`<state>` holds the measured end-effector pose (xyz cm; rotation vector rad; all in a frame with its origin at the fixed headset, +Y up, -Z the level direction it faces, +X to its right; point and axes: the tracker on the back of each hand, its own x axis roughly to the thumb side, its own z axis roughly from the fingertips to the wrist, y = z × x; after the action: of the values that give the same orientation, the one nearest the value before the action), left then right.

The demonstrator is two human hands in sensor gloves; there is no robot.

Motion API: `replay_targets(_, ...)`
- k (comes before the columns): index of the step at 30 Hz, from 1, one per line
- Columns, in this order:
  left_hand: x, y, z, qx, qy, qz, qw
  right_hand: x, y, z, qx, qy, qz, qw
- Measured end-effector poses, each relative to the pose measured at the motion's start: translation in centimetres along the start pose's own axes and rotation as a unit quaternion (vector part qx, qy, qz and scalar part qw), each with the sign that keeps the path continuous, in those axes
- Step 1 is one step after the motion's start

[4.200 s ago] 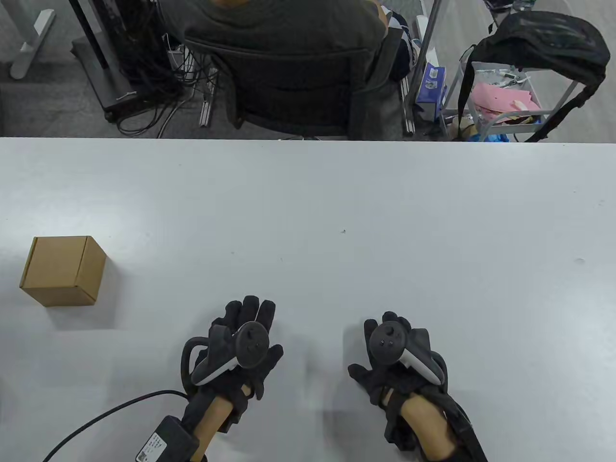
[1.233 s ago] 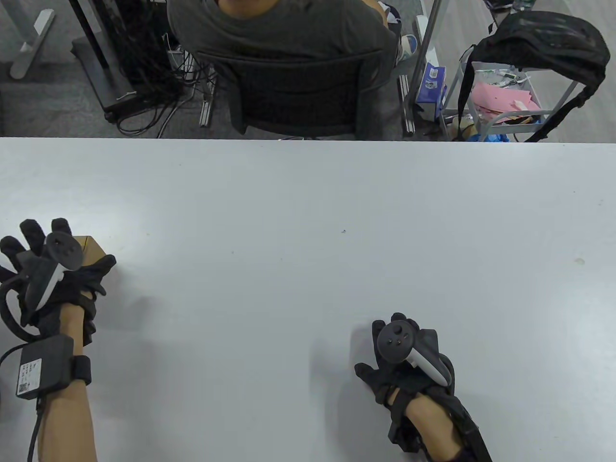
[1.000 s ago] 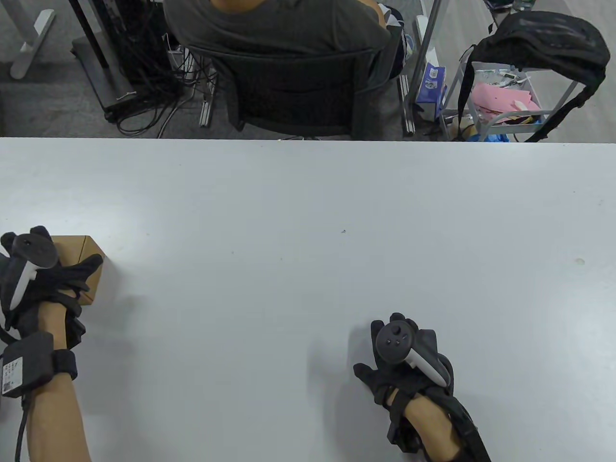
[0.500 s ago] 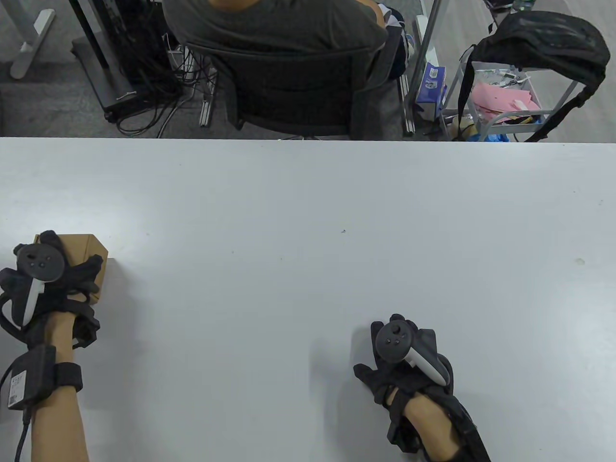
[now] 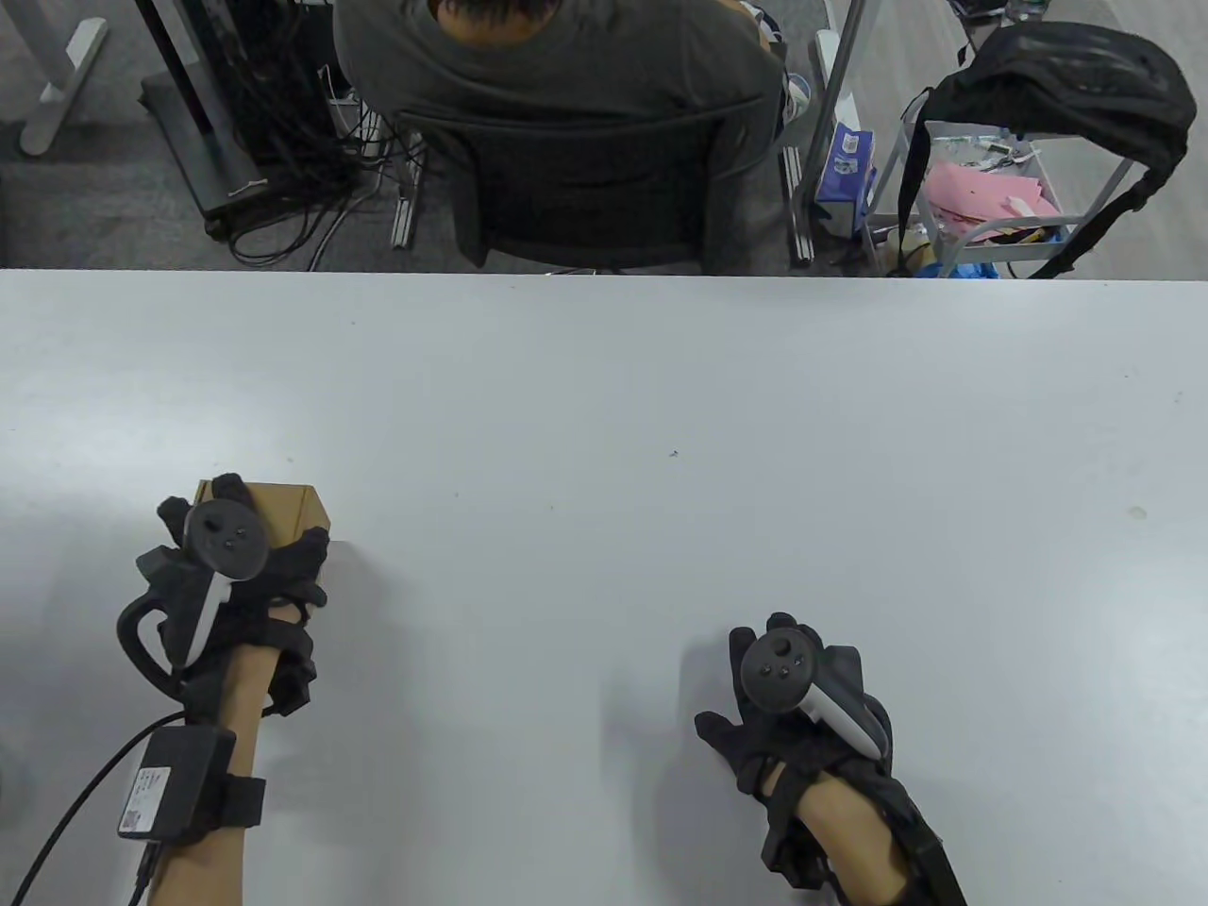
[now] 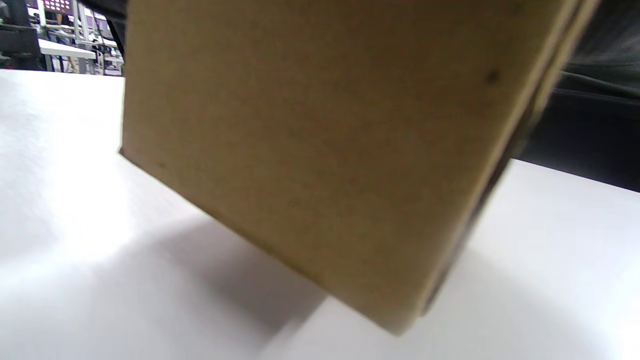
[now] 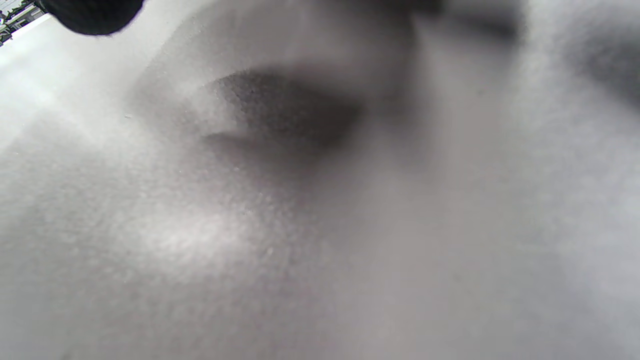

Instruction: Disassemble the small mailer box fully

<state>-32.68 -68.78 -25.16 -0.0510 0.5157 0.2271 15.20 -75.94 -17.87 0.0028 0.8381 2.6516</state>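
The left hand is over the table's left part, near the front edge, palm down, fingers curled over the top of the box and thumb spread against its right side, gripping it. Its forearm runs back to the front edge, a black module strapped at the wrist. The right hand lies palm down on the table, right of centre near the front edge, fingers loosely spread and flat, thumb out to the left, holding nothing. Its forearm angles off the front right.
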Motion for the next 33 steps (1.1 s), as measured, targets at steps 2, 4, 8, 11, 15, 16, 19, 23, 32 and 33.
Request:
replay_targets(2, 1.1, -0.3, 0.9, -0.012, -0.003, 0.016, 1.0, 0.0, 0.0, 0.1, 0.003, 0.002, -0.001, 1.0)
replay_targets(4, 2.6, -0.7, 2.3, -0.025, -0.008, 0.057, 0.998, -0.1, 0.0, 0.1, 0.004, 0.004, -0.002, 1.0)
replay_targets(8, 5.3, -1.9, 4.8, -0.047, -0.03, 0.08, 0.995, 0.0, -0.1, 0.3, 0.004, -0.003, -0.002, 1.0)
replay_targets(11, 7.5, -2.5, 6.9, -0.057, -0.055, 0.071, 0.994, 0.0, -0.1, 0.4, 0.006, -0.003, -0.002, 1.0)
replay_targets(15, 10.0, -2.7, 9.5, -0.054, -0.079, 0.048, 0.994, 0.0, -0.1, 0.4, 0.01, -0.003, -0.002, 1.0)
replay_targets(16, 10.5, -2.8, 10.0, -0.056, -0.079, 0.047, 0.994, 0.0, -0.1, 0.4, 0.011, -0.003, -0.002, 1.0)
replay_targets(19, 12.5, -3.3, 11.8, -0.073, -0.1, 0.026, 0.992, 0.0, -0.1, 0.5, 0.012, -0.002, -0.005, 1.0)
replay_targets(23, 14.8, -3.8, 14.3, -0.094, -0.12, 0.011, 0.988, -0.1, -0.2, 0.5, 0.012, -0.002, -0.008, 1.0)
replay_targets(32, 16.2, -5.2, 18.0, -0.125, -0.131, 0.005, 0.983, -0.1, -0.1, 0.6, 0.015, -0.005, -0.004, 1.0)
replay_targets(33, 16.3, -5.4, 18.2, -0.129, -0.132, 0.001, 0.983, -0.1, -0.2, 0.6, 0.016, -0.006, -0.005, 1.0)
